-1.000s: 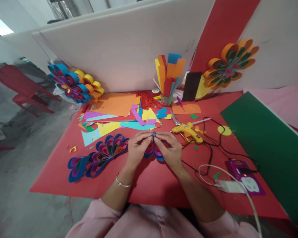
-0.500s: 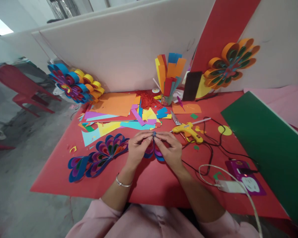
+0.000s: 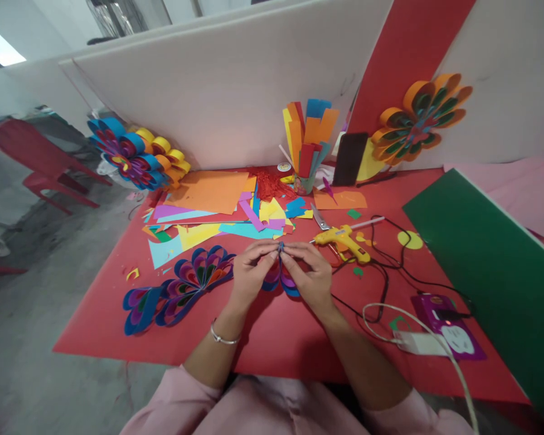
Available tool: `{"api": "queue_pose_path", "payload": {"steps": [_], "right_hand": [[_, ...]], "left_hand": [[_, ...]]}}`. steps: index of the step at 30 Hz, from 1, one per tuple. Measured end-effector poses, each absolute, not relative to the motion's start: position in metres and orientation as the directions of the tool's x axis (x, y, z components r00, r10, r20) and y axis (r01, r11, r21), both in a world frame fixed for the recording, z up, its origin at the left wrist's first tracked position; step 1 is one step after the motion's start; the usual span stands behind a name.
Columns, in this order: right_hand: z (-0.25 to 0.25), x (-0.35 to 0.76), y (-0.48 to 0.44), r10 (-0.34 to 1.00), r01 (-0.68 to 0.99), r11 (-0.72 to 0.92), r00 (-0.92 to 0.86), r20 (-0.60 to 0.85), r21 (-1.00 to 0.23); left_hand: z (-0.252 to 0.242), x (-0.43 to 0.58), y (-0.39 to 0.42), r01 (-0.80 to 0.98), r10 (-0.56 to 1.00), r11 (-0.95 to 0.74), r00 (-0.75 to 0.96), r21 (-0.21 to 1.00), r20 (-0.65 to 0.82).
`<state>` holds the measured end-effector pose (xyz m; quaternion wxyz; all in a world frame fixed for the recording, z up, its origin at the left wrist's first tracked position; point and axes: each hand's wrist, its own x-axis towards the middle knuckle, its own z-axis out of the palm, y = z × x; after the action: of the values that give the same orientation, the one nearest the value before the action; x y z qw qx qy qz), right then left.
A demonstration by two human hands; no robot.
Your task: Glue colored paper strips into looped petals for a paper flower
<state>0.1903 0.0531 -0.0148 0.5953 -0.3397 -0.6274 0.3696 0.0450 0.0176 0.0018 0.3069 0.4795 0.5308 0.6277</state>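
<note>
Between my two hands is a looped paper petal piece (image 3: 291, 290) in blue, purple and pink, its pinched ends pointing up. My left hand (image 3: 254, 272) is closed, thumb and fingers pressing those ends from the left. From the right, my right hand (image 3: 309, 273) pinches the same ends, fingertips meeting the left ones. Much of the piece is hidden behind the fingers. Left of my hands lies a joined group of similar paper petals (image 3: 194, 281), blue outside with purple, pink, green and orange loops inside. A yellow glue gun (image 3: 344, 238) rests just beyond my right hand.
Scissors (image 3: 318, 216) lie behind the glue gun. Paper sheets (image 3: 208, 190) and scraps cover the table's back left. A cup of paper strips (image 3: 304, 181) and a phone (image 3: 350, 158) stand at the back. Cables run to a purple power socket (image 3: 457, 338); a green board (image 3: 480, 254) lies right.
Almost nothing differs. Both hands keep their pinch on the paper petal piece in the same place, and the view has shifted very slightly.
</note>
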Motion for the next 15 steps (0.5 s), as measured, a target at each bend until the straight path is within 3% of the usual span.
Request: {"api": "queue_pose_path", "payload": {"steps": [15], "right_hand": [[-0.0136,0.1905,0.0531,0.855,-0.034,0.514,-0.055,0.515,-0.857]], "left_hand": [[0.0008,0.0451,0.0165,0.127,0.900,-0.239,-0.343,0.963,0.268]]}}
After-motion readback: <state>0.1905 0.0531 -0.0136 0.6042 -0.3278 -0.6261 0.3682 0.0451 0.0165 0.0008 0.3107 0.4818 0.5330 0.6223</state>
